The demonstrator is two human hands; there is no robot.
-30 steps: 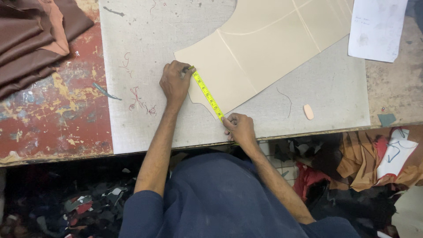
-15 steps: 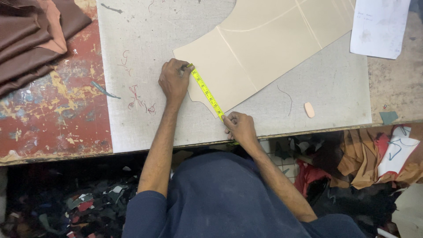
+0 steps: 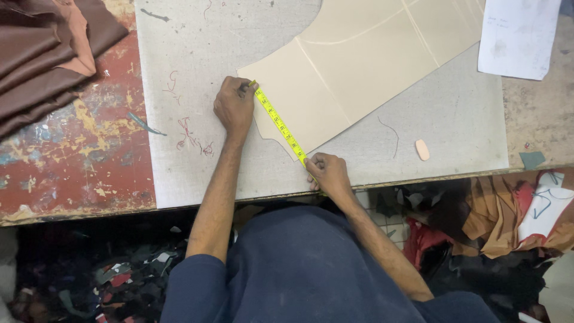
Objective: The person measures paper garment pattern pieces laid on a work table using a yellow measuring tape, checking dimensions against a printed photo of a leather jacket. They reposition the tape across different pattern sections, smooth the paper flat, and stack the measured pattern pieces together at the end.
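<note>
the beige pattern piece lies on the grey mat. along its near left edge runs a yellow tape measure, pinched at the far end by the left hand and at the pattern's near corner by the right hand. this looks like the measuring step; a clean reading calls for a taut tape.
</note>
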